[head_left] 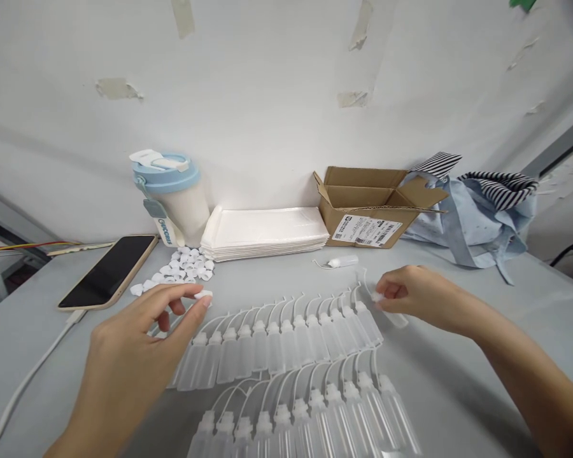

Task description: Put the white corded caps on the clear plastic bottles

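My left hand [148,343] pinches a small white cap [203,294] between thumb and forefinger, just above the left end of the upper row of bottles. At the right end of that row, my right hand [413,296] has its fingers curled round the neck of a small clear plastic bottle [397,319], which lies on the table under them. Two rows of similar bottles with thin bent tubes, the upper row [277,346] and the lower row [315,423], lie between my hands and nearer to me. A pile of white caps [186,264] is behind my left hand.
One more small bottle [344,261] lies near an open cardboard box [363,216]. Along the wall stand a blue-lidded cup [186,203], a stack of white packets [267,232] and a light blue cloth bag [477,222]. A phone [107,273] with a charging cable [38,366] lies at left.
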A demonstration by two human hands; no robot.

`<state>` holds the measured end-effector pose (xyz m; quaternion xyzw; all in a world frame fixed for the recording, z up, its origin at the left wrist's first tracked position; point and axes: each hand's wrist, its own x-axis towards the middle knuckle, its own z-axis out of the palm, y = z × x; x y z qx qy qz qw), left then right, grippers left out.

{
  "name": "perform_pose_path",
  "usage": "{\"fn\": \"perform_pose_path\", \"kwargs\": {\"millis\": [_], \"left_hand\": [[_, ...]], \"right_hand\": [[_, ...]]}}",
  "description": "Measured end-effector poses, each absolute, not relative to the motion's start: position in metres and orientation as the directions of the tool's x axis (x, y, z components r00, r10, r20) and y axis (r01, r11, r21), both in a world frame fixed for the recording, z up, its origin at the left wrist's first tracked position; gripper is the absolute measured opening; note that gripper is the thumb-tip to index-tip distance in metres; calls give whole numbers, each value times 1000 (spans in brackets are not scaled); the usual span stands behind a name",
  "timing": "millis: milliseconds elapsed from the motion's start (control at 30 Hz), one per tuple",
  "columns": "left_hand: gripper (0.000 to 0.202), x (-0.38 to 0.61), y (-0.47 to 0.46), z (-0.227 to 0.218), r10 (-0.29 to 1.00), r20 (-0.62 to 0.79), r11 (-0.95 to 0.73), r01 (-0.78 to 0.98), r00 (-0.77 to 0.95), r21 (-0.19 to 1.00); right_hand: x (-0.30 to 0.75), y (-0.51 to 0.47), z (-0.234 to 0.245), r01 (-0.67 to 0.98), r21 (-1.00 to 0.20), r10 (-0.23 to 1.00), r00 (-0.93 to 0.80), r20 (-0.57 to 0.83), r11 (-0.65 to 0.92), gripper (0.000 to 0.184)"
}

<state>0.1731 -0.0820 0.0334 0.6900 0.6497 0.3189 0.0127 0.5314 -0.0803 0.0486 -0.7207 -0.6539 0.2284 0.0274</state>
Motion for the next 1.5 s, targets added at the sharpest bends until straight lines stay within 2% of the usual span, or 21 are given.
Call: {"fn": "perform_pose_path", "kwargs": {"millis": [100, 233, 300, 367, 533, 633, 733, 867, 1067, 1333, 1433, 1500], "left_hand": [[24, 173, -84, 36, 933, 360, -171, 869, -9, 464], [25, 179, -89, 34, 951, 309, -197, 782, 6, 592], [23, 184, -93, 32, 964, 264, -194, 743, 24, 641], [22, 192, -98, 31, 974, 215, -201, 706, 70, 679], [20, 212, -112, 35, 985, 37, -125, 543, 171, 830], [22, 219, -116, 36, 958, -98, -13, 380, 271, 925], [23, 223, -117, 33, 890, -203, 127, 206, 407, 970], [25, 226, -119, 30, 864, -256, 205, 162, 433, 965], [27, 224, -127, 32, 926, -214, 158, 197, 311, 968], [15, 231, -134, 36, 928, -112, 66, 138, 355, 988], [12, 234, -135, 35, 934, -73, 11, 176, 349, 984], [10, 233, -136, 33, 943, 10, -92, 233, 331, 968]], "right_hand": [[527, -82, 56, 884, -450, 987, 64, -148, -125, 21], [511, -89, 62, 711, -701, 998, -48, 41, 63, 24], [500, -94, 63, 563, -813, 986, -152, 74, 148, 20], [490, -99, 61, 424, -891, 970, -232, 67, 163, 17], [469, -113, 52, 75, -997, 917, -395, -50, -22, 17], [460, -121, 43, -116, -982, 854, -515, -71, -151, 22], [451, -127, 33, -238, -931, 780, -621, -71, -275, 25], [441, -130, 24, -256, -899, 736, -670, -101, -356, 30], [438, -127, 18, -213, -929, 791, -599, -122, -304, 35], [435, -132, 24, -225, -922, 791, -599, -125, -316, 27], [435, -135, 27, -143, -947, 803, -575, -157, -288, 26], [436, -137, 29, -76, -963, 814, -554, -174, -258, 26]]}}
